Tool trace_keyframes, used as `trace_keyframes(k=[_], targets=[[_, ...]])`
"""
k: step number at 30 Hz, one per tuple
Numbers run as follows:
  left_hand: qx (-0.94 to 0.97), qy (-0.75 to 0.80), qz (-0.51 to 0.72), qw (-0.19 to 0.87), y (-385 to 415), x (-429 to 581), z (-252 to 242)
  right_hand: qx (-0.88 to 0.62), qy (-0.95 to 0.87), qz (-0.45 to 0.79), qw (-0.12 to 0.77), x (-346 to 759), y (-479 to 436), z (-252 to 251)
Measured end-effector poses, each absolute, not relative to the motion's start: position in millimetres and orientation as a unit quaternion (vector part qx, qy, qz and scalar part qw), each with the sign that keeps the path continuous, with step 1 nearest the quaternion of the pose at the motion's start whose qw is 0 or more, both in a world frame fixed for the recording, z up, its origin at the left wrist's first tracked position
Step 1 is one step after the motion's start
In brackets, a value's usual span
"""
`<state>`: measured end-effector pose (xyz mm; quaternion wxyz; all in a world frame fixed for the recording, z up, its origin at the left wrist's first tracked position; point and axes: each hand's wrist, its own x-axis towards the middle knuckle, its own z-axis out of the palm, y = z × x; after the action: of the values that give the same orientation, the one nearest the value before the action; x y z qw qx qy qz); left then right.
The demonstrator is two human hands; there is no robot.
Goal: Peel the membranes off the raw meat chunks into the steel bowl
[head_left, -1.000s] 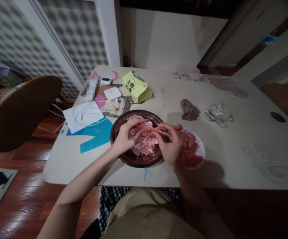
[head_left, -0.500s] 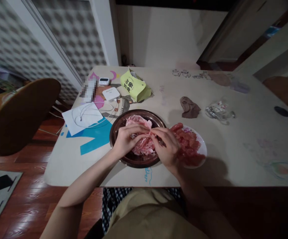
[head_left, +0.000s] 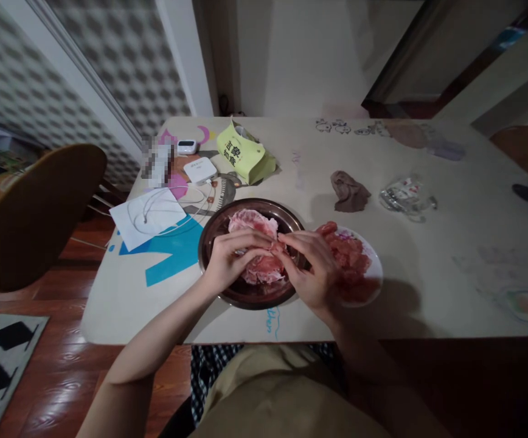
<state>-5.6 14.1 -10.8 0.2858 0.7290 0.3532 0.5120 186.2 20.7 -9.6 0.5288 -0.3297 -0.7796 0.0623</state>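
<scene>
A dark round bowl (head_left: 209,234) near the table's front edge holds a pile of thin pink meat slices (head_left: 250,220). Both hands are over it. My left hand (head_left: 228,257) and my right hand (head_left: 312,267) meet fingertip to fingertip, each pinching the same slice of meat above the pile. Right of the bowl, touching it, a white plate (head_left: 377,267) carries redder meat pieces (head_left: 350,250); my right hand covers its left part.
A brown cloth (head_left: 348,190) and crumpled clear plastic (head_left: 405,194) lie behind the plate. A yellow packet (head_left: 243,155), white devices (head_left: 200,169), a paper with a cable (head_left: 148,214) sit at the back left. A brown chair (head_left: 31,213) stands left of the table.
The hands have drawn closer over the bowl, fingertips now meeting on one slice. The view has shifted slightly; the bowl and plate stay in place.
</scene>
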Motion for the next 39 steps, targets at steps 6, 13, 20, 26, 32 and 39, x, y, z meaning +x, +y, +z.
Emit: trace_keyframes(k=[6,13,20,26,32,39], targets=[[0.687,0.410,0.543,0.257,15.5,-7.7,-8.4,-0.335,-0.775,0.069,0.532,188.3,21.2,-9.3],[0.723,0.394,0.533,0.194,9.2,-5.8,-9.7,-0.314,-0.787,0.010,0.530,187.7,19.0,-13.0],[0.720,0.396,0.519,0.233,9.9,-4.3,-6.2,-0.328,-0.781,0.023,0.530,185.6,17.3,-15.1],[0.718,0.395,0.505,0.271,10.7,-6.3,-4.5,-0.349,-0.768,0.036,0.536,184.1,17.4,-11.0],[0.690,0.415,0.537,0.251,11.7,-4.6,-5.5,-0.341,-0.764,0.036,0.546,181.5,17.6,-14.2],[0.655,0.459,0.546,0.248,9.7,-3.8,-7.8,-0.349,-0.759,0.054,0.547,182.4,19.6,-13.4]])
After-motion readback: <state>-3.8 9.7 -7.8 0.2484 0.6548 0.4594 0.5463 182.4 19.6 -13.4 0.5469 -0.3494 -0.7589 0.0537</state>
